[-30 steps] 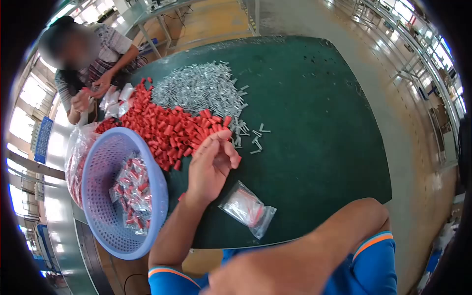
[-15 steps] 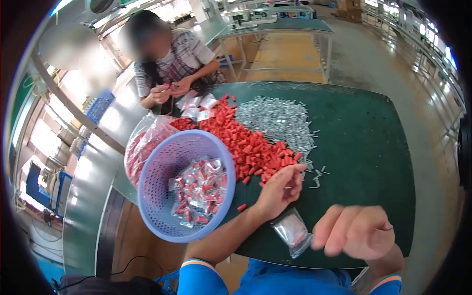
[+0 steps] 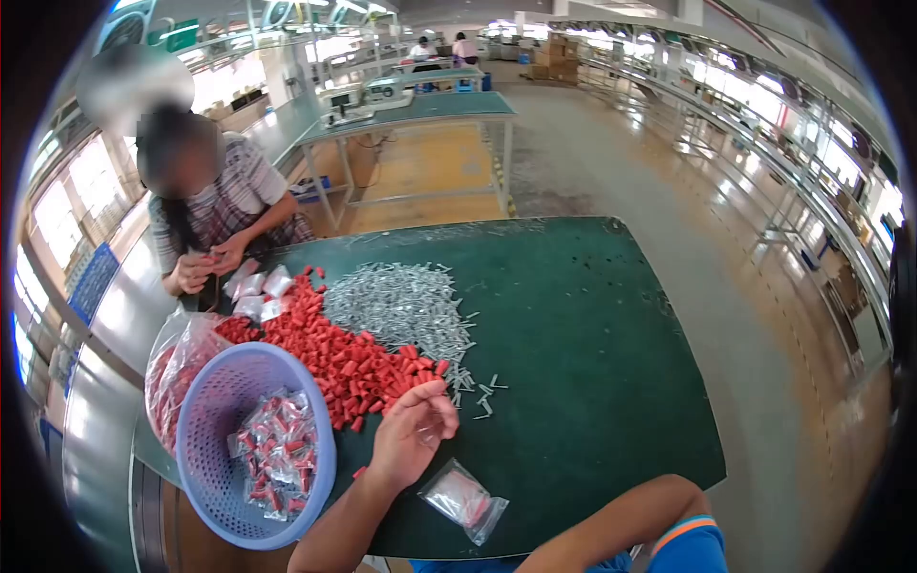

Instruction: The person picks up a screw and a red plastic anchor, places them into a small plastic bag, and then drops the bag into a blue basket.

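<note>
My left hand [image 3: 413,432] hovers at the near right edge of a pile of small red plastic sleeves [image 3: 334,368]. Its fingers are loosely bent and apart, the palm turned to the right, and I see nothing held in it. Just beyond lies a heap of silvery screws [image 3: 396,301], a few of them strayed toward the hand. On the green tabletop below the hand rests a clear plastic bag [image 3: 463,498] with something whitish and red inside. My right forearm [image 3: 611,525] bends in toward my body, and its hand is out of the picture.
A lilac perforated basket [image 3: 196,468] at left holds several small clear packets with red sleeves. Behind it stands a large clear bag [image 3: 167,382] of red pieces. Across the table a person [image 3: 229,191] handles something small and red, beside several small packets [image 3: 258,291].
The camera view has shifted, so the table appears farther left and lower. My right hand, earlier raised above the table near the clear bag, has pulled back out of view. My left hand remains beside the sleeves.
</note>
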`<state>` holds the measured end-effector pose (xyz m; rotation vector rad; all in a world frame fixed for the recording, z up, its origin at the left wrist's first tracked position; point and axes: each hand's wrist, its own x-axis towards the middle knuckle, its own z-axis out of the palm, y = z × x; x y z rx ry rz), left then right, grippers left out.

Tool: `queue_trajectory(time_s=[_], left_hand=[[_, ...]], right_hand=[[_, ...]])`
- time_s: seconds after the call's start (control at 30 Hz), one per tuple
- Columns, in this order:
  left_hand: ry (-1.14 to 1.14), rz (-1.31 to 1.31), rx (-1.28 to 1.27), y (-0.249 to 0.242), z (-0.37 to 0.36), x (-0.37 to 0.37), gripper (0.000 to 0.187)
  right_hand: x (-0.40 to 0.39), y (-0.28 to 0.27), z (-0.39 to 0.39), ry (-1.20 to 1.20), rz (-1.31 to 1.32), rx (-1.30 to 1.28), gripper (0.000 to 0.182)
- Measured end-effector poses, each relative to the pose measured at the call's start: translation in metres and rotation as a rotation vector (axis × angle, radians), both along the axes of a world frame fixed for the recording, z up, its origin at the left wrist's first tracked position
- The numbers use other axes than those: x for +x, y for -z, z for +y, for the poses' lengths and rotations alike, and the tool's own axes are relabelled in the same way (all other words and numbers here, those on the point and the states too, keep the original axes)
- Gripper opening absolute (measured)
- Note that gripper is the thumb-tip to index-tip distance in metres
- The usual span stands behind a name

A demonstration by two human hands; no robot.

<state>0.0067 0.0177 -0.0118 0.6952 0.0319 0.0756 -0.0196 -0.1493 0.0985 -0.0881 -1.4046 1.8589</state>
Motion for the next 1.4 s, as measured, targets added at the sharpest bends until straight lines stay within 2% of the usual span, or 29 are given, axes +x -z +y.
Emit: queue_trajectory(time_s=[0.1, 0.13, 0.17, 0.23, 0.27, 0.33, 0.4, 0.53, 0.57, 0.63, 0.67, 0.7, 0.77, 0.9, 1.03, 1.13, 1.27, 1.33, 1.4], left_hand=[[-0.001, -0.056, 0.071, 0.000, -0.002, -0.003, 0.033], [-0.013, -0.055, 0.106, -0.004, -0.004, -0.002, 0.037], [0.015, -0.166, 0.128, 0.001, -0.002, 0.000, 0.042], [-0.055, -0.176, 0.162, 0.001, -0.005, 0.000, 0.043], [-0.049, -0.146, 0.218, 0.000, -0.004, -0.003, 0.043], [-0.043, -0.155, 0.306, -0.006, -0.013, -0.004, 0.044], [0.010, -0.230, 0.478, -0.003, -0.013, -0.004, 0.043], [-0.006, -0.317, 0.618, -0.003, -0.019, -0.003, 0.043], [-0.032, -0.308, 0.625, -0.003, -0.021, -0.002, 0.043], [-0.130, -0.159, 0.859, -0.002, -0.018, -0.004, 0.040], [-0.195, -0.124, 0.893, 0.006, -0.015, -0.002, 0.035], [-0.326, -0.156, 1.057, 0.004, -0.013, -0.001, 0.023], [-0.268, -0.159, 1.221, 0.000, -0.004, -0.003, 0.011], [-0.322, -0.156, 1.248, -0.005, -0.005, -0.002, 0.006], [-0.315, -0.241, 1.283, -0.003, -0.002, -0.001, 0.007], [-0.324, -0.262, 1.259, -0.006, -0.004, -0.003, 0.010], [-0.415, -0.273, 1.336, -0.007, -0.003, -0.005, 0.017], [-0.446, -0.251, 1.342, -0.004, -0.004, -0.003, 0.019], [-0.525, -0.443, 1.320, 0.000, -0.004, 0.002, 0.025]], right_hand=[[0.059, 0.004, -0.011, 0.778, -0.497, 0.080, 0.023], [0.075, 0.020, -0.010, 1.069, -0.773, -0.080, 0.018], [0.088, 0.042, -0.002, 1.424, -0.988, -0.021, 0.021], [0.106, 0.068, 0.005, 1.594, -1.077, -0.214, 0.023], [0.108, 0.081, 0.009, 1.593, -1.073, -0.210, 0.023], [0.105, 0.100, 0.016, 1.637, -0.607, -0.254, 0.023], [0.104, 0.107, 0.016, 1.619, -0.547, -0.270, 0.023], [0.106, 0.111, 0.013, 1.591, -0.381, -0.350, 0.021], [0.107, 0.108, 0.010, 1.564, -0.381, -0.343, 0.021], [0.109, 0.102, 0.005, 1.655, -0.621, -0.324, 0.014], [0.111, 0.103, 0.005, 1.679, -0.631, -0.284, 0.012], [0.112, 0.105, 0.005, 1.707, -0.637, -0.248, 0.010], [0.114, 0.101, 0.004, 1.687, -0.692, -0.262, 0.010], [0.115, 0.097, 0.004, 1.724, -0.789, -0.079, 0.009], [0.113, 0.100, 0.003, 1.711, -0.775, -0.103, 0.011], [0.110, 0.095, 0.004, 1.681, -0.583, -0.226, 0.016], [0.110, 0.103, 0.004, 1.766, -0.553, -0.179, 0.018], [0.109, 0.100, 0.001, 1.787, -0.626, -0.135, 0.019], [0.107, 0.101, 0.002, 1.727, -0.608, -0.197, 0.019]])
